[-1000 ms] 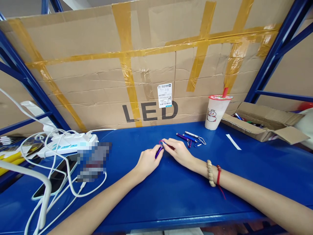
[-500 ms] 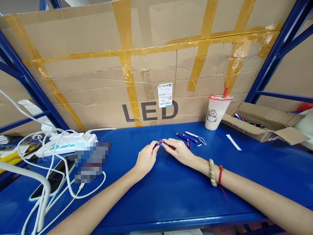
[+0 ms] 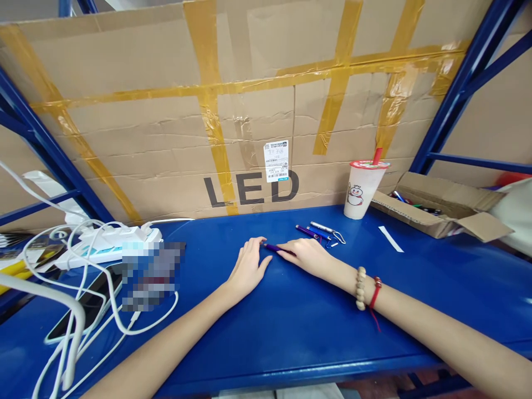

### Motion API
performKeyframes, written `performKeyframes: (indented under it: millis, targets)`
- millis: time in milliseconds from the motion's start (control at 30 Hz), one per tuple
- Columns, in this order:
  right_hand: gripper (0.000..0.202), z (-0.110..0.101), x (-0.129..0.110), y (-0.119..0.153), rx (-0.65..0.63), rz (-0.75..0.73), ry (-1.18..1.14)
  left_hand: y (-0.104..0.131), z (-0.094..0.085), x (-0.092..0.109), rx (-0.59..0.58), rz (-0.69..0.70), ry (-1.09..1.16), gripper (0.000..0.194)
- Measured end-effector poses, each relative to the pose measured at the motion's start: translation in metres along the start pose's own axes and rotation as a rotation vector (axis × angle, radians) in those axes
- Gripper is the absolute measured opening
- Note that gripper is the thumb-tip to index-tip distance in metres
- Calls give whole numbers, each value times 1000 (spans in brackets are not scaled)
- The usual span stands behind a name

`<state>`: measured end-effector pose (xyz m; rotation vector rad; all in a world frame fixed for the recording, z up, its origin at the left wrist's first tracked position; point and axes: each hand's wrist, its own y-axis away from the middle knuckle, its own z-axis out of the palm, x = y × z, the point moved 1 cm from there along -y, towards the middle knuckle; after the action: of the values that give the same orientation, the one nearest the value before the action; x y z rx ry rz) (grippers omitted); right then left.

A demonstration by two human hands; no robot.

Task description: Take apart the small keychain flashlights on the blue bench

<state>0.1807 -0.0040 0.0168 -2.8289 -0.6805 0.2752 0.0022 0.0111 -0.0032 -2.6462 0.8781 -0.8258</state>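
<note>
A slim purple pen-like tube (image 3: 272,247) is pinched in my right hand (image 3: 310,256), lying sideways just over the blue tabletop and pointing left. My left hand (image 3: 246,270) is beside its far end, thumb spread away from the fingers. The fingertips are close to the tube's tip; whether they touch it I cannot tell. Behind my right hand lie similar slim tubes: a purple one (image 3: 306,231), a blue one (image 3: 318,233) and a silver one (image 3: 322,227) with a carabiner clip (image 3: 339,238).
A white drink cup (image 3: 361,194) with a red straw stands at the back right, near an open cardboard box (image 3: 436,219) and a white paper strip (image 3: 390,239). White cables, a power strip (image 3: 145,239) and a phone (image 3: 83,310) crowd the left. A large carton (image 3: 166,138) closes the back.
My left hand has let go and opened its thumb and fingers. The purple tube is now in my right hand alone, turned so that its length shows. The view has shifted slightly.
</note>
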Motion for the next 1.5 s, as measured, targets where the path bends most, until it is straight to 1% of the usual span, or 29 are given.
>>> performKeyframes:
  millis: [67, 133, 233, 300, 333, 367, 433, 467, 500, 533, 567, 633, 700, 767, 867, 1000, 1100, 1167, 1200, 1267, 1333, 1367, 1400, 1467, 1500]
  targets:
    - [31, -6, 4, 0, -68, 123, 175, 0, 1, -1, 0, -25, -23, 34]
    - [30, -12, 10, 0, -86, 230, 273, 0, 0, 0, -23, -39, -39, 32]
    - [26, -18, 18, 0, -54, 332, 320, 0, -1, 3, -48, -57, -54, 30]
    - [24, -18, 23, 1, -19, 373, 341, 0, -2, 3, -49, -62, -55, 30]
    - [28, -18, 26, 2, 13, 397, 355, 0, -2, 3, -47, -60, -53, 30]
    - [35, -17, 28, 3, 47, 436, 370, 1, -2, 3, -42, -55, -50, 31]
    - [58, -14, 31, 5, 91, 553, 390, 1, -1, 2, -26, -46, -45, 30]
    - [68, -13, 32, 6, 91, 614, 388, 1, -1, 2, -19, -42, -43, 30]
    - [72, -11, 33, 6, 80, 658, 382, 1, -1, 1, -14, -40, -41, 30]
    - [73, -9, 33, 7, 63, 676, 375, 2, 0, 1, -11, -39, -39, 30]
    - [69, -7, 33, 6, 50, 669, 370, 2, -1, 1, -8, -38, -38, 30]
    - [57, -5, 32, 5, 43, 597, 371, 2, -1, 1, -9, -39, -38, 30]
    - [45, -4, 32, 3, 50, 482, 353, 1, -1, 2, -11, -45, -43, 30]
    - [38, -2, 34, 1, 62, 349, 288, 1, -2, 3, -13, -46, -47, 30]
    - [35, 3, 38, -2, 95, 156, 131, 1, -2, 4, -3, -30, -51, 30]
    - [35, 10, 38, -4, 137, -80, -101, 2, -2, 5, -1, 44, -60, 36]
    - [35, 14, 30, -5, 126, -228, -301, 2, -1, 4, -72, 61, -57, 45]
    - [37, 13, 26, -5, 108, -281, -374, 2, 0, 3, -137, 49, -49, 49]
    - [40, 11, 25, -5, 105, -282, -366, 1, 1, 3, -165, 41, -48, 50]
    - [46, 4, 26, -5, 119, -232, -262, 1, 2, 2, -199, 27, -55, 49]
    - [45, -6, 32, -3, 163, -126, -104, 0, 1, 2, -210, 17, -67, 48]
    - [42, -11, 36, -2, 172, -50, -15, 0, 1, 2, -212, 13, -72, 47]
    - [40, -16, 41, -1, 159, 35, 64, -1, 0, 3, -214, 8, -75, 47]
    - [40, -23, 51, 2, 52, 187, 142, -1, -2, 4, -224, -3, -75, 45]
    - [39, -26, 57, 3, 4, 239, 152, -1, -2, 5, -228, -10, -75, 45]
